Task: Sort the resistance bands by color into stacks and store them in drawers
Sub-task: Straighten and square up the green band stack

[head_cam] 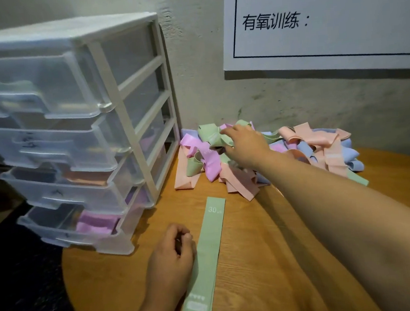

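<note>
Step in hand: pull the next green band out of the mixed heap. R hand (245, 147) reaches to the far side of the round wooden table (268, 260), fingers curled round a crumpled green band (209, 135). That band sits on top of the left part of the heap of resistance bands (320, 143) (lilac-pink, peach, blue and green, all tangled) against the wall. L hand (170, 258) rests on the table close to the body, fingers loosely curled, holding nothing. Its outer side is just beside, perhaps touching, the flat green band (207, 258).

Key relation: the flat green band lies between the two hands. Its long axis runs from the near edge toward the heap, "30" end farthest away. The crumpled green band lies beyond that far end, slightly to the right; R hand is on it, L hand well apart from it.

Judgement: draw it back along that axis, flatten w/ L hand and lay it on the flat one as a stack.

Drawer unit (133, 126) stands left of the heap, four drawers part-open. Bottom drawer (57, 230) holds lilac-pink bands; third drawer (88, 176) holds peach. Green's drawer: cannot tell.
</note>
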